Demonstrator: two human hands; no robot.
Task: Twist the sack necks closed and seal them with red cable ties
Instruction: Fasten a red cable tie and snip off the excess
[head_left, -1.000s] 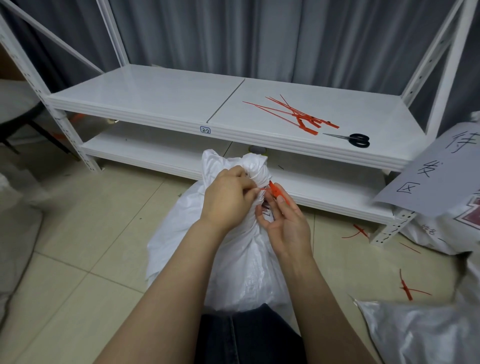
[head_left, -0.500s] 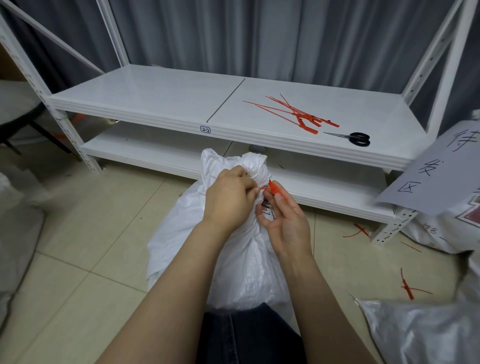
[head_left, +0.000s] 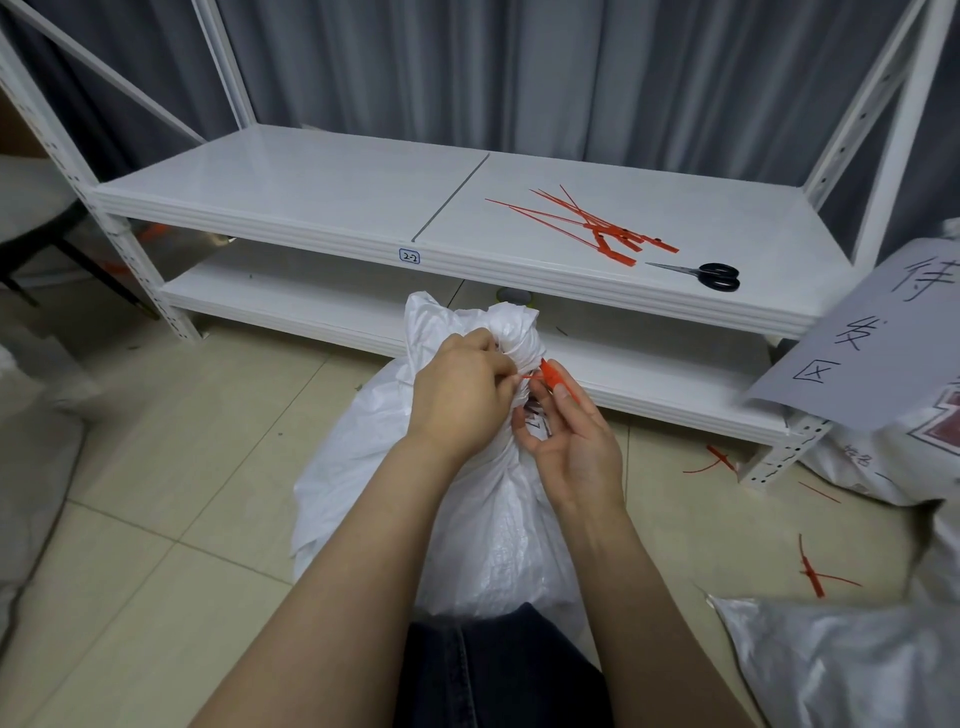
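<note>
A white woven sack (head_left: 493, 530) stands on the floor between my knees, its neck twisted into a bunch (head_left: 511, 332) at the top. A red cable tie (head_left: 556, 376) runs round the neck. My left hand (head_left: 457, 395) curls against the neck and pinches the tie's thin end. My right hand (head_left: 566, 441) pinches the tie's flat red head between thumb and fingers just right of the neck. The loop behind my hands is hidden.
A white metal rack (head_left: 363, 244) stands ahead; several spare red ties (head_left: 597, 228) and black scissors (head_left: 711, 275) lie on its shelf. More sacks lie at the right (head_left: 841, 670), with a paper sign (head_left: 883, 338). Cut red tie scraps (head_left: 810, 571) lie on the tiled floor.
Both hands stay at the sack neck on the red tie; only small finger shifts are visible.
</note>
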